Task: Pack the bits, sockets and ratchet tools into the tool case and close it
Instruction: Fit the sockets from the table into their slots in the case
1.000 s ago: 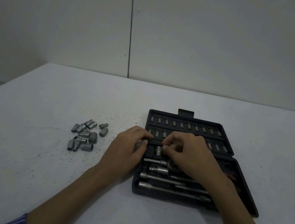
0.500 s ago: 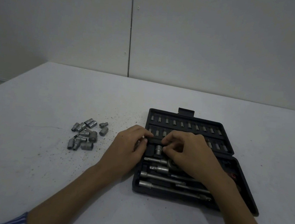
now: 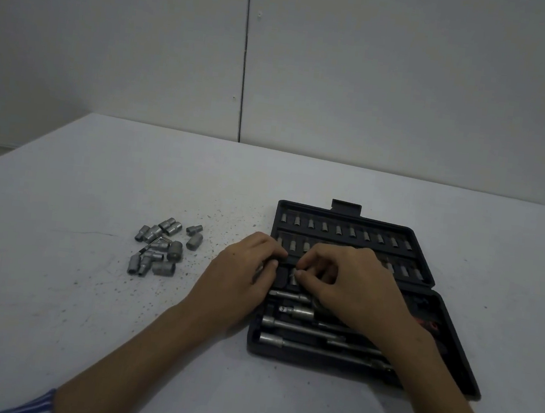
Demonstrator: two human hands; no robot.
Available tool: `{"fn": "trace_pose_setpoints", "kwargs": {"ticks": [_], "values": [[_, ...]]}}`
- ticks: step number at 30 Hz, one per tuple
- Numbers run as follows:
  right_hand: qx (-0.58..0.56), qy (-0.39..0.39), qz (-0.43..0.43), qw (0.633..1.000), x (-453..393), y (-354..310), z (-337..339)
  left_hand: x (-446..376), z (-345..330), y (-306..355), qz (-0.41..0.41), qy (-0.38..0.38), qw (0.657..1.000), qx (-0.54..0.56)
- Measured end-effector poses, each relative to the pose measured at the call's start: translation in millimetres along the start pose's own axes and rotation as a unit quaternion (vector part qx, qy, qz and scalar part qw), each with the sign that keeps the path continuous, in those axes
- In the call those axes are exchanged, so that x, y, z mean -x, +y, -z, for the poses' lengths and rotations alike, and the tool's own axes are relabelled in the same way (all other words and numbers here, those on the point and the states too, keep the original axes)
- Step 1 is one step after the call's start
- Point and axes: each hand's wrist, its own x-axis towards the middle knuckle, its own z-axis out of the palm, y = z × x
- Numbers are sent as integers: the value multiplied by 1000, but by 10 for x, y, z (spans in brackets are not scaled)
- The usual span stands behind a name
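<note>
**Steel socket going into its slot**

Steel socket [image 3: 294,278] is sinking lower than a moment ago under our right hand [image 3: 350,290], which is pinching it; seating is nearly done. Our left hand [image 3: 242,277] is gripping the case [image 3: 450,362] edge. Roughly a dozen sockets [image 3: 160,251] are waiting on the table [image 3: 81,320].

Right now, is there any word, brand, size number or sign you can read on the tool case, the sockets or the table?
None can be read.
Tool case: red marks at its right side, too blurred to read.
Loose sockets on the table: any size stamps too small to make out.
Bits in the lid: no legible markings.
</note>
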Motion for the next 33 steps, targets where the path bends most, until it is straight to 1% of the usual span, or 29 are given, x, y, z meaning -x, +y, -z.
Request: {"fn": "trace_pose_setpoints", "kwargs": {"ticks": [10,18,26,30,33], "values": [[5,15,7,1000,0,-8,-22,7,2,11,1,0,1000,0],[10,9,10,1000,6,-17,-13,25,17,54,13,-10,1000,-7],[-28,16,43,999,-32,-124,-56,88,141,43,34,-34,999,-16],[-50,0,66,997,-65,-242,-117,153,297,-45,56,-19,997,-46],[-53,2,81,995,-89,-332,-189,196,421,-136,67,2,995,-74]]}}
